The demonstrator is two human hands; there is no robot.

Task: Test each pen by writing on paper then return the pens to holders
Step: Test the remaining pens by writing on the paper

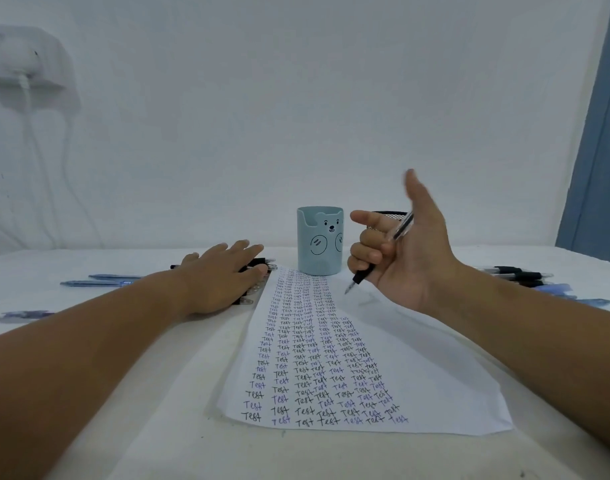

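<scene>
Nearest the viewer, a sheet of paper [362, 386] is laid on the white worktop [151, 393], its columns filled with the word "Test" in black and blue ink; bare worktop is left in front of its near edge and to both sides.

Beyond the paper's left edge, the left hand [220, 278] is laid palm down with fingers straight and spread, pressed flat on a row of pens [257, 268] beside the sheet's far left corner. Nothing is gripped by it.

To the right, the right hand [397, 251] is held raised above the paper's far right part, palm turned inward, thumb pointed up. A clear pen with a black grip [379, 252] is clasped by its curled fingers, tip pointed down and clear of the sheet.

Further back, a pale blue bear-faced holder [319, 240] is stood upright at the paper's far edge; its contents cannot be seen. A black mesh holder [388, 214] is mostly hidden behind the right hand.

Loose blue pens [99, 281] are scattered far left, and more pens [525, 277] far right, near the worktop's edges.
</scene>
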